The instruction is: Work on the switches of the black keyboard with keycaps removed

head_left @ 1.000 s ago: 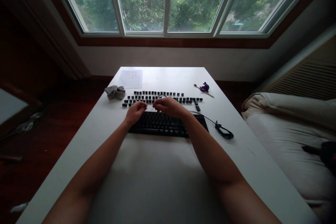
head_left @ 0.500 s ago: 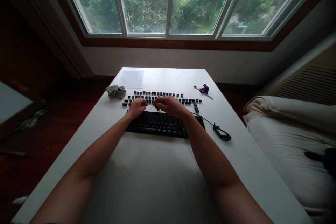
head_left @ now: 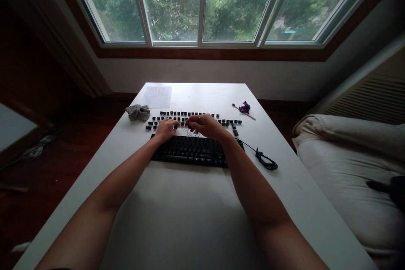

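A black keyboard [head_left: 193, 150] lies across the white table, partly covered by my right forearm. Over its back left edge, my left hand [head_left: 166, 130] has its fingers bent together, with a small dark keycap [head_left: 176, 127] at the fingertips. My right hand [head_left: 207, 126] is closed in a pinch close by, behind the keyboard's back edge; a dark bit shows at its fingertips, too small to name. Thin wire loops [head_left: 192, 133] show just below those fingers. Behind both hands, rows of loose black keycaps [head_left: 179, 113] stand on the table, some hidden by my hands.
A grey crumpled cloth [head_left: 138, 112] and a printed paper sheet [head_left: 158, 97] lie at back left. At back right are a brush [head_left: 249, 116] and a purple cloth [head_left: 244, 107]. The keyboard's bundled cable [head_left: 267, 161] rests on the right. A padded seat [head_left: 341, 168] adjoins the table.
The view has shifted slightly. My two hands stay close together behind the keyboard, with only small finger movements; more of the wire loops shows below my right fingers.
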